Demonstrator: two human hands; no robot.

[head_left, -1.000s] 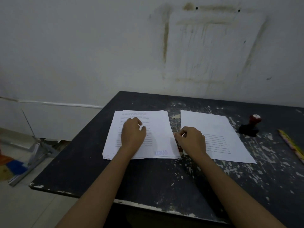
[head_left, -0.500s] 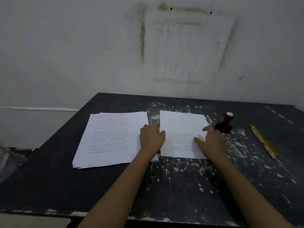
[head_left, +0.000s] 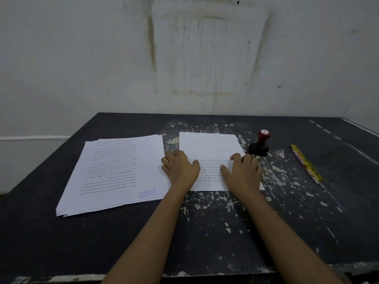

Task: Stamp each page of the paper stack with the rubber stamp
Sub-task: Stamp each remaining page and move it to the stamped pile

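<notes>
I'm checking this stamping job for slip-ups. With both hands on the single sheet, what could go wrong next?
The rubber stamp stands right beside the right hand; a careless reach could tip it. The paper stack lies fanned, so two pages might lift together and one go unstamped. The table under the single sheet is chipped, risking a patchy imprint.
</notes>
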